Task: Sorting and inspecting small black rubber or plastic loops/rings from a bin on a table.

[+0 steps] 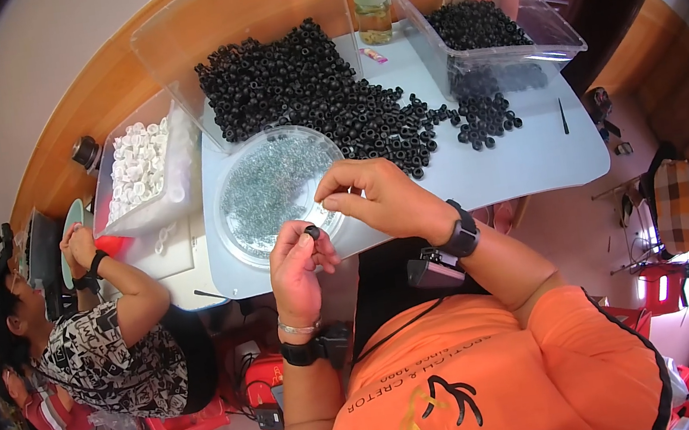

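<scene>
"What are you gripping there?"

"My left hand (291,267) is clamping a small black ring-shaped part (312,232) between thumb and forefinger, fingertips pointing up, just in front of the near rim of the round clear tray (228,241)."

"And the other one?"

"My right hand (381,197) is hovering over the tray's right side, thumb and forefinger tips bending close to each other. I cannot tell whether they are touching or pinching something tiny."

"What is lying in the tray?"

"Plenty of small clear pieces (266,182) are covering most of its bottom. Behind it, a big heap of black parts (279,84) is spreading rightward across the pale table (527,147)."

"And around that?"

"A clear bin (554,57) is holding more black parts at the back right, a green-lidded jar (374,20) standing left of it. A thin black stick (563,117) is lying near the table's right edge. On my left, a co-worker (118,349) is holding both hands together beside a bin (183,166) of white parts (137,160)."
</scene>
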Motion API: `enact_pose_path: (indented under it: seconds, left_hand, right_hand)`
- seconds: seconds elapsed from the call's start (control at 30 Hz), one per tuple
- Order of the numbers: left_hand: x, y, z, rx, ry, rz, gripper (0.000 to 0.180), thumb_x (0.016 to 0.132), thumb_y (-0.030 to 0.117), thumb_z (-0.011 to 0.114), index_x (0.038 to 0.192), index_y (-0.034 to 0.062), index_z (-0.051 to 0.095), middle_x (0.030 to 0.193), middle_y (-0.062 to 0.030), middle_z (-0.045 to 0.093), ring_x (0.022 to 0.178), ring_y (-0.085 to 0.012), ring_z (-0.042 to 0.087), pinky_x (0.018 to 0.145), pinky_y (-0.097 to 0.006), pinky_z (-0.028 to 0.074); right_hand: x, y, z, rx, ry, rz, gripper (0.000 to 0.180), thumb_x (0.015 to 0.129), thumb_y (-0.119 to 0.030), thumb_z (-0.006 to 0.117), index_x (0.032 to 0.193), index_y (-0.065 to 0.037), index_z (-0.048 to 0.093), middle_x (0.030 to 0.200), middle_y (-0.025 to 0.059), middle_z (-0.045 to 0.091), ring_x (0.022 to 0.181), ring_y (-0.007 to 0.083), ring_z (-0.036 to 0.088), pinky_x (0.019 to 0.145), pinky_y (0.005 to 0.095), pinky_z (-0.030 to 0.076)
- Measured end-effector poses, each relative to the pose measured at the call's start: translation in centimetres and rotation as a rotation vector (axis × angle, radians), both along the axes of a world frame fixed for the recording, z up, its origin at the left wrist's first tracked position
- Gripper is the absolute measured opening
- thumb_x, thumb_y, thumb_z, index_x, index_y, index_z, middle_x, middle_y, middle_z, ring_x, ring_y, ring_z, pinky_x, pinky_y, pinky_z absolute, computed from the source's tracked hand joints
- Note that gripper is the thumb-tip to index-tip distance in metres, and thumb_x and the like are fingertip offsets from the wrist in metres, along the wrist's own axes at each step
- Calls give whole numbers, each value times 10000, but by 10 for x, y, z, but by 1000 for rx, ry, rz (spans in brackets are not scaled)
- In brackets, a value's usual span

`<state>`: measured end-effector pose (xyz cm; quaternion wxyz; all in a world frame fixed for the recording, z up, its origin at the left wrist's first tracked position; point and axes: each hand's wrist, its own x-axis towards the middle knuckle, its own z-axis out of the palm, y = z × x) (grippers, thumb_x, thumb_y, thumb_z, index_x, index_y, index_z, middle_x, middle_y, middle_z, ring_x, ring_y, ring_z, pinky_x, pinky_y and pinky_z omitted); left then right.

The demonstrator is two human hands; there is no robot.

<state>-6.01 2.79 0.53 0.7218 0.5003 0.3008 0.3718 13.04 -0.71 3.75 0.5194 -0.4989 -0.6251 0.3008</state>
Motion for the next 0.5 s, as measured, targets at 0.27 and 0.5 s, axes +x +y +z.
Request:
enact_pose_path:
  seconds: [0.27,0.5]
  left_hand:
    - [9,-10,3,37,26,-102,245,948,277,502,951,34,528,788,-42,576,661,-117,563,583,-233,427]
    - [12,-12,-3,91,54,-79,229,961,239,476,974,17,530,778,-53,579,657,-128,567,596,-245,442]
  right_hand:
    - [0,-16,5,176,-236,31,115,832,-99,670,937,-53,680,832,79,623,792,256,604,688,326,480]
    - [-2,-19,0,113,-117,29,130,833,-126,667,945,-63,690,809,75,625,767,247,604,690,331,480]
